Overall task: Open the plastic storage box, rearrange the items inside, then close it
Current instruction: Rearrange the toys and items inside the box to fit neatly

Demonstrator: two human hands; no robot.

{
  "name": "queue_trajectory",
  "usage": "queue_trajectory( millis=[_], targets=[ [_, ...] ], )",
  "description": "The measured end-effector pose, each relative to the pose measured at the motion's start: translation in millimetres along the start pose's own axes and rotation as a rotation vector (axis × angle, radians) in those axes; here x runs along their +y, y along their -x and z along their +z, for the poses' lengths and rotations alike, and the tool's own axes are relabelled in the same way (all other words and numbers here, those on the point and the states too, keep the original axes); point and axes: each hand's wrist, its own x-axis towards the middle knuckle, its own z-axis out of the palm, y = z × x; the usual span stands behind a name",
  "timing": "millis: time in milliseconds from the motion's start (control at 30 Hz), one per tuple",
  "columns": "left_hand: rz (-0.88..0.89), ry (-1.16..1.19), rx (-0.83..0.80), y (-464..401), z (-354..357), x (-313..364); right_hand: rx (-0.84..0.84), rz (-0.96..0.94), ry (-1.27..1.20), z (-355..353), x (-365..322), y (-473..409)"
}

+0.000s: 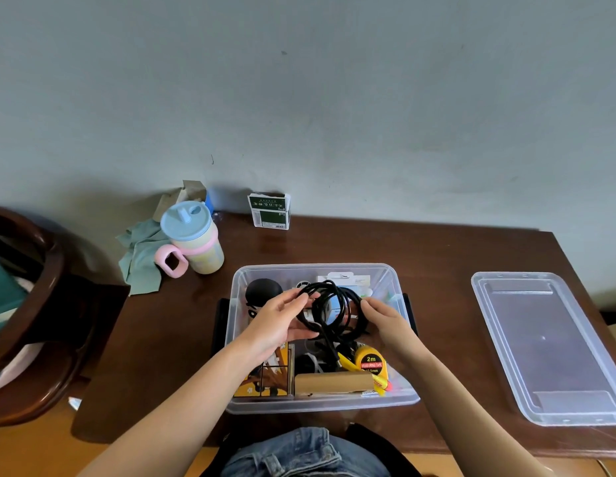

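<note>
At frame centre, the coiled black cable [334, 313] hangs over the open storage box [237, 406] (lid [554, 342] lies at right on the worktop). Left hand [282, 320] and right hand [385, 318] each pinch 1 side, equally near; the coil's long axis runs between them.

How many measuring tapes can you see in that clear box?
1. A yellow measuring tape sits near the front right of the plastic storage box, just below the black cable held in both hands. Others could be hidden under the clutter.
</note>
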Motion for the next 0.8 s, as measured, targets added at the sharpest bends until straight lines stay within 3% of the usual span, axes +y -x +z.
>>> queue_trajectory(
  millis=[133,267,333,433,533,633,800],
  targets=[
    [0.059,-0.238,0.131,-4,9,-4,-0.041,0.029,-0.114,9,0,-1],
    [0.371,-0.714,0.413,-7,15,-15,-0.059,0.053,-0.301,19,4,-5],
    [0.475,-0.803,0.503,-6,17,-15,-0.075,0.061,-0.386,24,6,-8],
    [0.433,-0.727,0.463,-9,19,-7,-0.100,0.063,-0.531,29,7,-12],
    [0.198,-0.379,0.294,-9,22,5,-0.146,0.040,-0.595,32,6,-15],
    [0.008,-0.138,0.225,-7,16,15,-0.170,-0.016,-0.445,28,4,-18],
    [0.049,-0.243,0.248,0,-6,20,-0.006,-0.046,0.381,18,9,-26]
  ],
)
